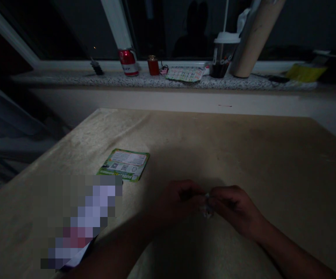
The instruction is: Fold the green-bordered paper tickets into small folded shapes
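Observation:
Over the front middle of the table, my left hand (182,199) and my right hand (237,207) meet with fingertips pinched together. Between them is a small whitish, patterned object (206,210), too dark and small to name; both hands grip it, and part of it hangs below the fingertips. A green and white printed card (126,164) lies flat on the table, left of my left hand. Nearer my left forearm lies a bright, pixelated device (89,221), its details blurred out.
The table (258,155) stands against a wall below a window. Along the granite sill (107,80) are a red can (128,62), a small red jar (153,66), a patterned packet (185,73), a lidded cup with a straw (223,56), a cardboard tube (256,40) and a yellow item (307,72).

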`<state>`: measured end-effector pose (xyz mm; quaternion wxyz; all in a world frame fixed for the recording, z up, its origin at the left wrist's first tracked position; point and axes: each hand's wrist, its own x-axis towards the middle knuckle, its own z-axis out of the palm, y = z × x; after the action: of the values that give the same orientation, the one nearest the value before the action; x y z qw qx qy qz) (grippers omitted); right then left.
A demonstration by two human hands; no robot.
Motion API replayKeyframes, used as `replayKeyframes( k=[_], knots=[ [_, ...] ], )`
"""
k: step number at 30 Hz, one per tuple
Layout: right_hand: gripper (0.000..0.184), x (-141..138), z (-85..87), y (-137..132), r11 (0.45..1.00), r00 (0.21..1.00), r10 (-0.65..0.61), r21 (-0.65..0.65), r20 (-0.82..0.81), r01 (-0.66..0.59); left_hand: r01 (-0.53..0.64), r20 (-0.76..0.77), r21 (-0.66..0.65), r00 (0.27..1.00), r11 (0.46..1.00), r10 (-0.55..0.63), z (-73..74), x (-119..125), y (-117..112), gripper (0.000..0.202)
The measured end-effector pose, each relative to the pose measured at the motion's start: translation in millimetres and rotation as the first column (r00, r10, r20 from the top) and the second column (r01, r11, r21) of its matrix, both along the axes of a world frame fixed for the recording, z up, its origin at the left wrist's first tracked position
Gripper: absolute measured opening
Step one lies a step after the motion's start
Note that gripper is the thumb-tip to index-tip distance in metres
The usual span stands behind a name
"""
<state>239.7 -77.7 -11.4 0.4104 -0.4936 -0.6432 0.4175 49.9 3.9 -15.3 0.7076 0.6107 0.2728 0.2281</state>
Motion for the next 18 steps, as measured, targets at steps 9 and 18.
replayKeyframes(
  k=[9,18],
  knots=[
    [0.035,-1.9,-1.8,1.3,0.996,0.988,-0.006,0.088,0.157,-0.008,-0.056,-0.132,0.414,0.984,0.908,0.121,4.5,4.9,-0.4,0.022],
    [0.036,-2.0,1.0,2.4,0.982,0.974,-0.158,0.129,0.159,0.138,-0.211,-0.047,0.356,0.969,0.910,0.243,2.3,5.5,-2.9,0.023]
  ],
)
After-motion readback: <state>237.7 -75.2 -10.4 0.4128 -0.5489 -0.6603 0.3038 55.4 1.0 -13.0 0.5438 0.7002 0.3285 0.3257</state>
